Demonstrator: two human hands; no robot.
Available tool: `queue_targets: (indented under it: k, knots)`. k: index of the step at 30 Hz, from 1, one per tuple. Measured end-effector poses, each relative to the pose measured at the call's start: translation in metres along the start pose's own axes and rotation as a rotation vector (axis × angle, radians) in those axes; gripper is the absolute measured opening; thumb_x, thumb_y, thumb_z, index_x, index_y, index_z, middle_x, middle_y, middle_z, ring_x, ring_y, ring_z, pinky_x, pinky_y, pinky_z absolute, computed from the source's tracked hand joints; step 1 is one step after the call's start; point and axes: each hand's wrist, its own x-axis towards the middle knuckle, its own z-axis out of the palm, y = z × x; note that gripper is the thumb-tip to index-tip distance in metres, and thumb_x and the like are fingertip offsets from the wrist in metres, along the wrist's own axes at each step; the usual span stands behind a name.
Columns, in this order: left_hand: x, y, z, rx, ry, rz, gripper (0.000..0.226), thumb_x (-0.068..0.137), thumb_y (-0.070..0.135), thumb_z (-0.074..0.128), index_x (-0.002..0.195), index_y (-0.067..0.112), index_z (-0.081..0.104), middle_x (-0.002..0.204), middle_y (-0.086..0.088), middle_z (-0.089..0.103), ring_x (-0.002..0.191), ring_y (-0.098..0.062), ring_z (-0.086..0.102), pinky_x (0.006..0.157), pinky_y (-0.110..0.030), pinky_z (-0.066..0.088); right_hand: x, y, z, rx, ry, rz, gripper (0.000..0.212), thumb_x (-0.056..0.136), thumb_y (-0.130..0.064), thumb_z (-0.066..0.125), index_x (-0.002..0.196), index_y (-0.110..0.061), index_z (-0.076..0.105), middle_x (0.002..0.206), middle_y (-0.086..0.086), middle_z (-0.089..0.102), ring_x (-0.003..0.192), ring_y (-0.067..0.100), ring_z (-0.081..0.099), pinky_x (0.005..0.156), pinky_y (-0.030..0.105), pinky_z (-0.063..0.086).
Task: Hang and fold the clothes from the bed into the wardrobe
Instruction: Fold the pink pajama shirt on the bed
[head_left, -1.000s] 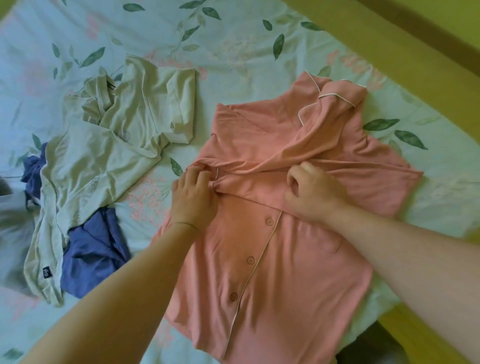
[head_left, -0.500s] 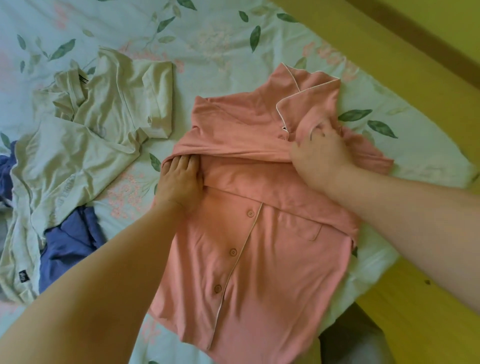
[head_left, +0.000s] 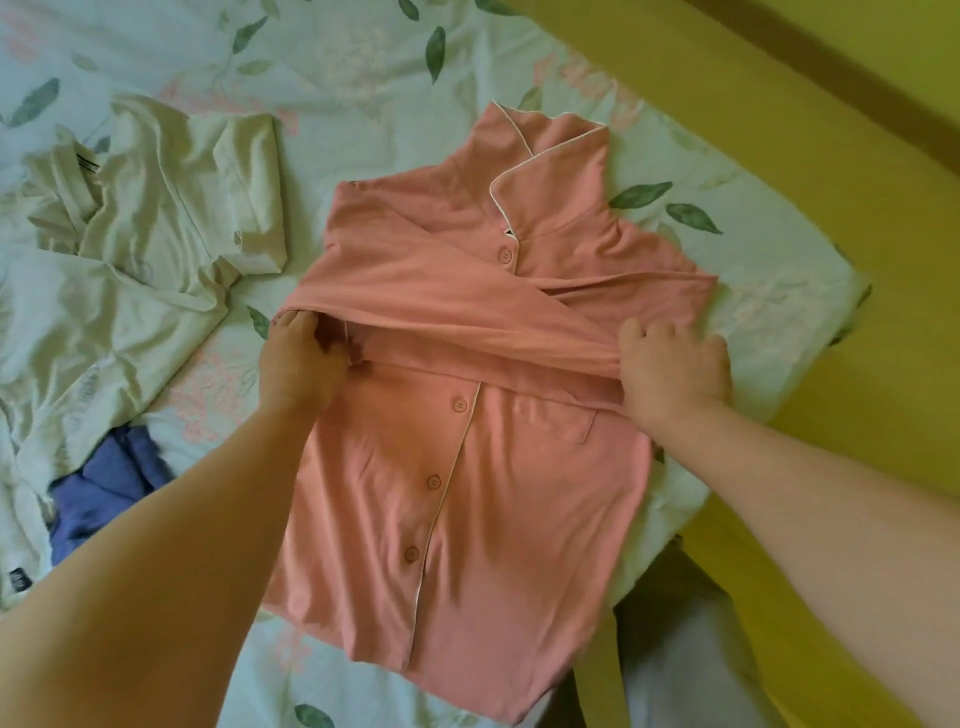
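Head view: left hand (head_left: 301, 358) curls its fingers round one end of a fold across the pink shirt (head_left: 467, 493), and right hand (head_left: 672, 364) pinches the other. The shirt lies buttons-up near the bed (head_left: 363, 62) corner, with a cream shirt (head_left: 156, 223) beside it.

pink buttoned shirt (head_left: 483, 467) lies flat on the bed (head_left: 337, 62), sleeves folded across its chest.

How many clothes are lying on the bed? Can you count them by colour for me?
Pink shirt: 1
Cream heap: 1 (it may be more than one piece; I cannot tell)
Blue garment: 1, partly under the cream heap
Total: 3
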Motion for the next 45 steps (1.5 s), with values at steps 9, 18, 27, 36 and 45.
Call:
queue_targets:
  k: [9,18,27,36,45]
  knots:
    - [0.013,0.06,-0.017,-1.166,0.247,-0.848,0.036,0.08,0.051,0.079,0.078,0.018,0.066,0.066,0.005,0.065,0.053,-0.011,0.061,0.056,-0.024,0.054,-0.002,0.043,-0.003,0.108,0.5,-0.128,0.009,0.078,0.004,0.054,0.084,-0.003,0.056,0.083,0.02,0.051,0.065,0.036,0.057,0.046,0.027,0.025]
    - [0.036,0.048,-0.006,-1.392,0.037,-0.987,0.035,0.091,-0.004,0.058,0.123,0.009,0.062,0.095,-0.007,0.063,0.091,-0.022,0.067,0.067,-0.037,0.063,-0.006,0.043,-0.006,0.155,0.706,-0.247,0.011,0.083,0.006,0.053,0.085,-0.004,0.057,0.085,0.018,0.054,0.078,0.035,0.055,0.057,0.041,0.044]
    - [0.039,0.026,0.007,-0.969,0.007,-1.062,0.035,0.085,-0.001,0.058,0.118,0.011,0.06,0.103,-0.01,0.066,0.088,-0.022,0.069,0.058,-0.036,0.06,-0.037,0.027,0.039,0.068,0.037,-0.181,0.036,0.084,-0.027,0.044,0.081,-0.007,0.074,0.095,0.017,0.064,0.096,0.037,0.059,0.076,0.045,0.047]
    - [0.073,0.109,-0.021,0.063,0.108,-0.186,0.056,0.086,0.002,0.059,0.139,0.007,0.041,0.151,-0.015,0.03,0.125,-0.039,0.052,0.105,-0.047,0.046,0.04,0.052,-0.01,0.468,0.061,0.203,0.068,0.08,-0.031,0.072,0.137,-0.013,0.04,0.139,0.014,0.038,0.126,0.036,0.04,0.098,0.046,0.04]
    - [0.155,0.147,-0.018,0.656,-0.392,0.193,0.083,0.076,0.013,0.077,0.146,0.016,0.033,0.131,-0.019,0.046,0.116,-0.047,0.056,0.095,-0.055,0.05,0.094,0.079,-0.011,0.426,-0.117,-0.007,0.096,0.069,-0.073,0.071,0.144,-0.024,0.035,0.146,0.008,0.045,0.134,0.034,0.037,0.105,0.047,0.033]
